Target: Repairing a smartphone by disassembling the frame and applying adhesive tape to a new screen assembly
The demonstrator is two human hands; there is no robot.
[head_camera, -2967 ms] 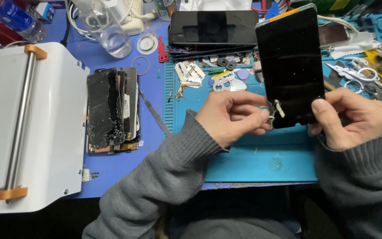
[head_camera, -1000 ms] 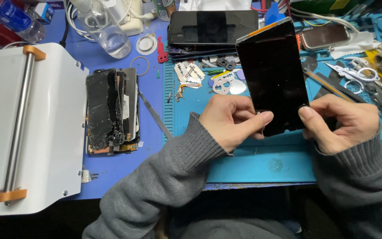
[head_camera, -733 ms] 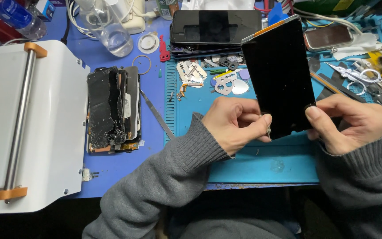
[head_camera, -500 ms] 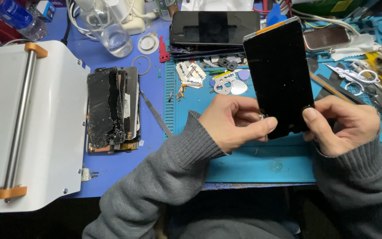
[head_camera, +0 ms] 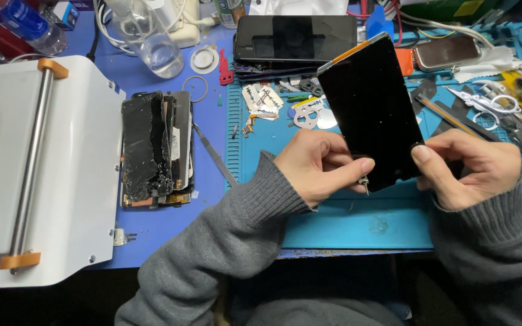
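Both my hands hold a black phone screen panel (head_camera: pixel 373 111) tilted up above the blue work mat (head_camera: pixel 333 223). My left hand (head_camera: pixel 321 166) pinches its lower left corner, where a small flex connector hangs down. At the panel's lower right edge my right hand (head_camera: pixel 469 169) grips it, thumb on the glass. An orange strip runs along the panel's top edge.
A stack of broken black screens (head_camera: pixel 155 148) lies left of the mat. A white machine with a metal roller bar (head_camera: pixel 28 163) fills the left side. A dark tablet (head_camera: pixel 297 39), a clear bottle (head_camera: pixel 149 42), scissors (head_camera: pixel 490 99), tweezers and small parts crowd the back.
The panel has tilted and shifted slightly between my hands. My left fingers have moved along its lower corner to the hanging connector.
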